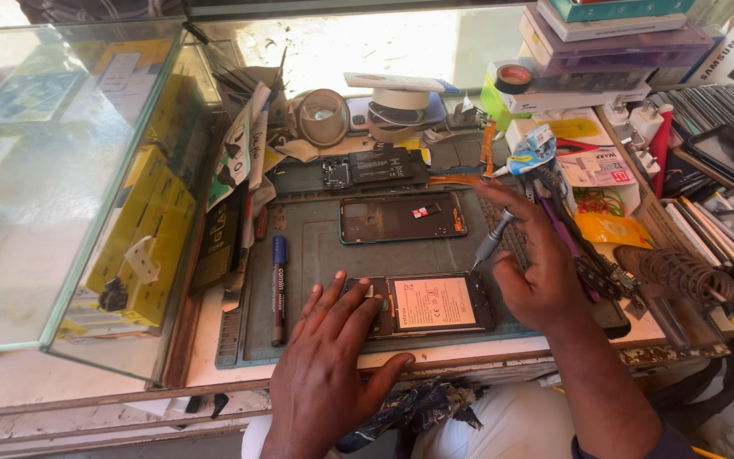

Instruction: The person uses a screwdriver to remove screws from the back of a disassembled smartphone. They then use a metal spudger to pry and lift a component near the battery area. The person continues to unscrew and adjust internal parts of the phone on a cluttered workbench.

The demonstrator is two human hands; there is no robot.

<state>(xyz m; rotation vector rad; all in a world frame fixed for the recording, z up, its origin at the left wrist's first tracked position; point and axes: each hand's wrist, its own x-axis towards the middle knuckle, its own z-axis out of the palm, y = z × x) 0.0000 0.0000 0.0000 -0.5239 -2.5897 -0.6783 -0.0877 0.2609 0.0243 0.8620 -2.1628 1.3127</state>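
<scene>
Two hands work on an opened phone that lies on the near part of a grey work mat, its back removed and the battery label showing. Left hand lies flat on the left end of the phone, fingers spread apart, pressing it down. Right hand has its fingers closed around a small screwdriver, and the tip touches the top right corner of the phone. I judge that a screw at this corner is in work; the next move needs a steady turn with the phone kept fixed. Farther on the mat lies the removed back cover, and left of it a marker pen. Beyond is a dark circuit part, then tape rolls.
</scene>
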